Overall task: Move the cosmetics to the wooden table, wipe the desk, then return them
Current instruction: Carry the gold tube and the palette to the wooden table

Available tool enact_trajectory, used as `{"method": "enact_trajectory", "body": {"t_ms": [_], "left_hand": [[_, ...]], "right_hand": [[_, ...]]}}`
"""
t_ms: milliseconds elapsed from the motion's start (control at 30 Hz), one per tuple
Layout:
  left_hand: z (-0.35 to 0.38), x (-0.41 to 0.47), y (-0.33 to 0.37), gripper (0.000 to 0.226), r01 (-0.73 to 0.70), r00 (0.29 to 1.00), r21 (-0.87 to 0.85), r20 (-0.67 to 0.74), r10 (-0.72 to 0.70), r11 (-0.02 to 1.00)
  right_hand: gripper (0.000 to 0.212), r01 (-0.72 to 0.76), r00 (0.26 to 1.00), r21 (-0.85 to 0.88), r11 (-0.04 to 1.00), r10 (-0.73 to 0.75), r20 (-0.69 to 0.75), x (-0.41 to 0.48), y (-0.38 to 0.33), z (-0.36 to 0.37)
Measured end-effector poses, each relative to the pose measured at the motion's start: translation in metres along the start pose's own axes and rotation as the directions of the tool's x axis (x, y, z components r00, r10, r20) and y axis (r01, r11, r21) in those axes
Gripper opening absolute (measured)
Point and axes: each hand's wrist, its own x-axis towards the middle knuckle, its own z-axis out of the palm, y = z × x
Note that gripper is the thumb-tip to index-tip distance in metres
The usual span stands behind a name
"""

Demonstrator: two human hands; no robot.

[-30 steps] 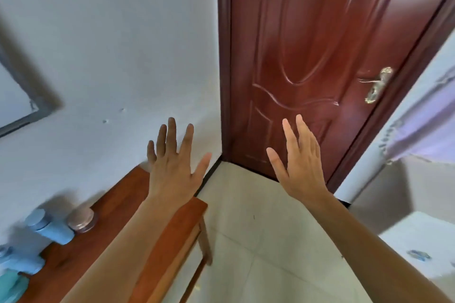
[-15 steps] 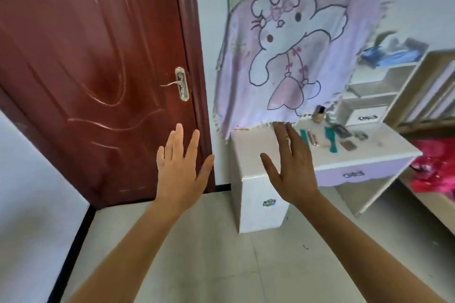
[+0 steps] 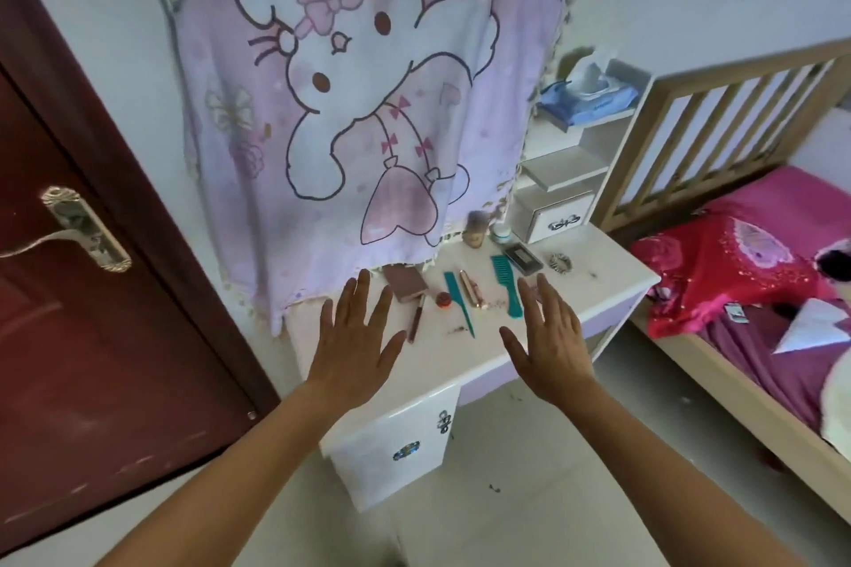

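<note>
While the cosmetics [image 3: 465, 290] are spread out on the white desk [image 3: 598, 276], the left hand [image 3: 354, 336] and right hand [image 3: 548, 341] are held open and empty above it. The desk is now seen closer than before.

On the table [image 3: 465, 352] we count two teal combs [image 3: 505, 285] [image 3: 458, 302], one brown box [image 3: 405, 282], one red jar [image 3: 443, 299], one scrunchie [image 3: 560, 262], one dark palette [image 3: 521, 257].
</note>
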Motion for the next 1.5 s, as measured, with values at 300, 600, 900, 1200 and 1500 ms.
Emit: {"method": "enact_trajectory", "body": {"t_ms": [300,600,900,1200,1500], "left_hand": [[0.056,0.162,0.039,0.071,-0.138,0.975,0.017,0.176,0.133,0.99],[0.163,0.258,0.082,0.069,0.027,0.941,0.013,0.337,-0.029,1.0],[0.2,0.283,0.128,0.07,0.281,0.83,0.044,0.49,-0.265,0.959],[0.254,0.308,0.132,0.051,0.542,0.742,-0.056,0.5,-0.446,0.839],[0.289,0.324,0.124,0.028,0.561,0.766,-0.15,0.465,-0.443,0.814]], "right_hand": [[0.081,-0.243,0.968,0.047,0.969,0.239,0.079,0.099,0.096,0.025],[0.08,-0.203,0.943,0.059,0.977,0.179,0.281,0.206,0.218,0.093],[0.078,0.043,0.811,0.079,0.996,-0.081,0.579,0.289,0.288,0.141],[0.069,0.002,0.759,0.115,0.993,-0.076,0.647,0.313,0.276,0.193],[0.052,-0.067,0.808,0.032,0.997,0.035,0.588,0.32,0.26,0.224]]}}
